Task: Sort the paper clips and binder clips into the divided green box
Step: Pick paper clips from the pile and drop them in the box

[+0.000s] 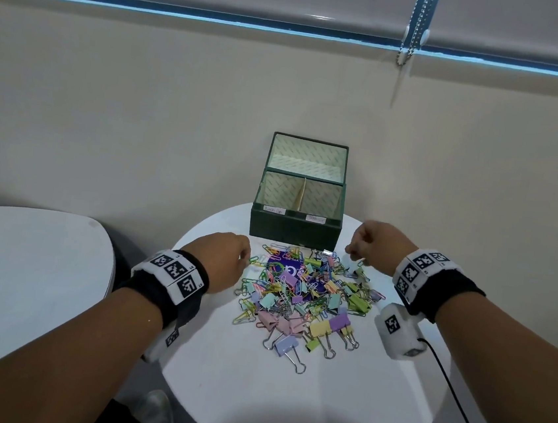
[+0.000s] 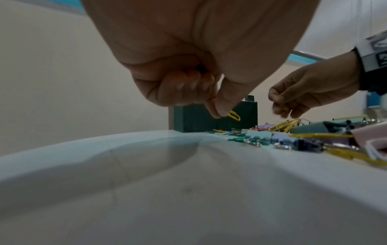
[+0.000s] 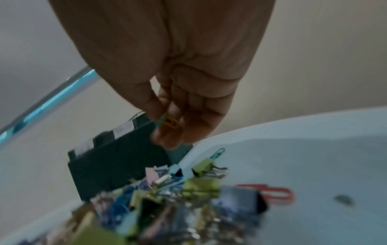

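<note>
A heap of coloured paper clips and binder clips [image 1: 307, 293] lies on the round white table [image 1: 285, 401]. Behind it stands the green box [image 1: 295, 226], lid open, two front compartments split by a divider. My left hand [image 1: 231, 254] is at the heap's left edge and pinches a yellow paper clip [image 2: 234, 115] between thumb and finger, just above the table. My right hand [image 1: 370, 243] hovers at the heap's right rear, by the box's right corner, pinching a yellow paper clip [image 3: 171, 122] in its curled fingers.
A second white table [image 1: 24, 263] stands to the left. A black cable [image 1: 452, 384] runs from the right wrist camera across the table's right side. The wall is close behind the box. A purple card [image 1: 293, 271] lies under the heap.
</note>
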Motion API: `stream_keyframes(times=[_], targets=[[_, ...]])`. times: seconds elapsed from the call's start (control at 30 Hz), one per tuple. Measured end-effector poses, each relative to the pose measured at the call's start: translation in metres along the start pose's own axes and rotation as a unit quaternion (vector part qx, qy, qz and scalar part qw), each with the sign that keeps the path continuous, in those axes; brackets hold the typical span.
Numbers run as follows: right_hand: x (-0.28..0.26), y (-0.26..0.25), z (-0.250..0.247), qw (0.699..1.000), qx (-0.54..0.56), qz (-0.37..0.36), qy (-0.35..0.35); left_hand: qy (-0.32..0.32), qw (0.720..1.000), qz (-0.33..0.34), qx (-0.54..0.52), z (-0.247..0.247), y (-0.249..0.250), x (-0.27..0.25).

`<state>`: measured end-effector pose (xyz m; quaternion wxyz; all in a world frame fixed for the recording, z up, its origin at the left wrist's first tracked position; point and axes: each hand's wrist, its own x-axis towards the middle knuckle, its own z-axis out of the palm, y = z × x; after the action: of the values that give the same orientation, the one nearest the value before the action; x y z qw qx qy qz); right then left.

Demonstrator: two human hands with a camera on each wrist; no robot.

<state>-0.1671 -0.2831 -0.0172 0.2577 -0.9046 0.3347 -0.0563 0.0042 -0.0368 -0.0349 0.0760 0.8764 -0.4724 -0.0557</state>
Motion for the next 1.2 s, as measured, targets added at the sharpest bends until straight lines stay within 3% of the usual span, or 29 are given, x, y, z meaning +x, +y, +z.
stream_keyframes(times=[0.07,0.23,0.7,0.8,0.9,1.07,1.2], targets=[[-0.001,-0.003,-0.001,1.000,0.007,0.009,-0.010,0.004,1.000,-0.002,-0.008,0.001,-0.001,0.000],[0.000,-0.009,0.007,0.981,-0.175,-0.004,-0.085,0.003,1.000,0.000,-0.015,0.002,-0.003,0.002],[0.006,0.006,0.001,0.988,-0.146,0.047,-0.034,-0.005,1.000,0.004,-0.001,0.002,-0.003,0.001],[0.003,0.003,0.003,0.987,-0.161,0.006,-0.020,-0.005,1.000,0.004,-0.001,0.002,-0.003,0.001],[0.000,-0.007,0.009,0.977,-0.200,-0.045,-0.059,-0.005,1.000,0.007,-0.001,0.000,-0.002,0.000],[0.003,-0.014,0.019,0.966,-0.238,-0.056,-0.081,-0.001,1.000,0.014,-0.007,-0.001,0.002,-0.001],[0.007,-0.013,0.002,0.986,-0.133,-0.033,-0.091,-0.004,0.999,0.030,-0.011,-0.003,0.004,-0.001]])
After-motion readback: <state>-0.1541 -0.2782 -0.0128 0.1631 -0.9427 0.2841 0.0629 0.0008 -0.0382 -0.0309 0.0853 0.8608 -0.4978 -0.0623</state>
